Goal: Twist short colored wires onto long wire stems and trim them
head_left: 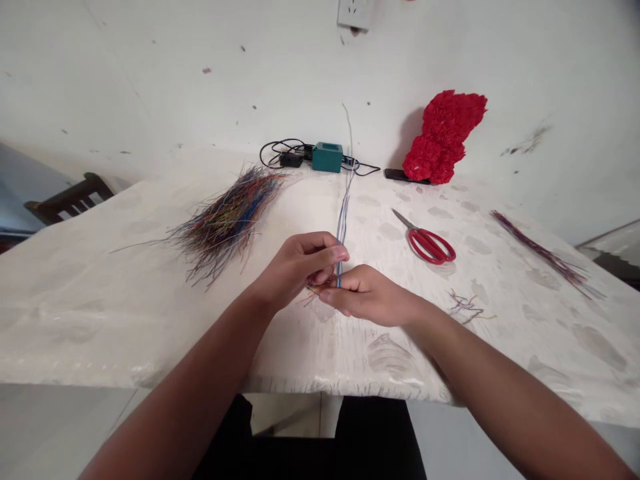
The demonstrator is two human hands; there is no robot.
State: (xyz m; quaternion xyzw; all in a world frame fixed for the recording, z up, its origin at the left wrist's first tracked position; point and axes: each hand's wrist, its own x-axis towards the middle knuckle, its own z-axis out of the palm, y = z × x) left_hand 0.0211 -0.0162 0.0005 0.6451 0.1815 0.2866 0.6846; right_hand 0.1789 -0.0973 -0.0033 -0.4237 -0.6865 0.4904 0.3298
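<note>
With left hand (pixel 306 264) and right hand (pixel 371 295) we pinched gathered slim blue wires (pixel 343 219), the bushy multicoloured wire heap (pixel 231 217) seemingly unused.

Both hands (pixel 305 263) (pixel 373 297) close together, fingers (pixel 320 240) bent

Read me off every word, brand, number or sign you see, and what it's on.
No text is readable anywhere in this view.
Teal box: any marking is too small to read.
Wall socket: slots show, but no legible lettering.
Red-handled scissors: no legible brand.
Held blue wires: too thin to show any print.
</note>
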